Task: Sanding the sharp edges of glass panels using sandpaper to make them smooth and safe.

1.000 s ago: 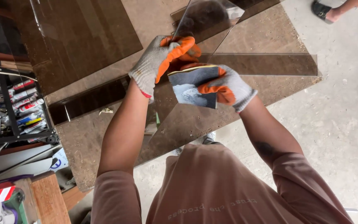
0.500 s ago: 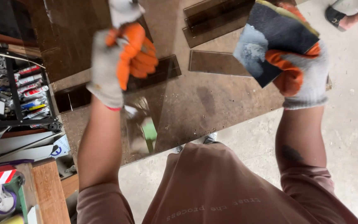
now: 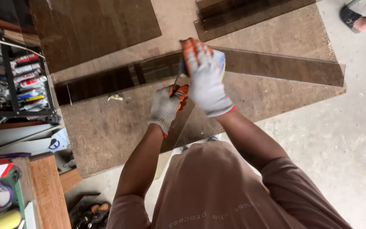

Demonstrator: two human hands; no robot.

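Left hand: my gloved left hand (image 3: 166, 108) is closed on a thin dark tool (image 3: 175, 84) that rises from the fist toward 12 o'clock; I cannot tell what kind of tool it is.
Right hand: my gloved right hand (image 3: 205, 78) is closed on a folded blue-grey cloth (image 3: 219, 59), pressing it down on the glass strip (image 3: 276, 65); only the cloth's edges show past my fingers.
Hands together: the right sits just at 1 o'clock of the left, the 2 nearly touching.
Glass strip: a long tinted strip lying flat on the board (image 3: 106, 127), running from 9 o'clock to 3 o'clock under both hands.
Clear pane: a pale pane (image 3: 183, 123) slants from my hands down toward 6 o'clock, over the board's near edge.
Large sheet: a wide tinted sheet (image 3: 94, 29) lies at 11 o'clock, well apart from my hands.
Stacked strips: more tinted strips (image 3: 242, 12) lie at 1 o'clock.
Rack: a black rack (image 3: 18, 89) of tubes stands at 9 o'clock, beside the board.
Other person: a foot in a dark sandal (image 3: 354, 17) at 2 o'clock, on the concrete floor (image 3: 339, 148).
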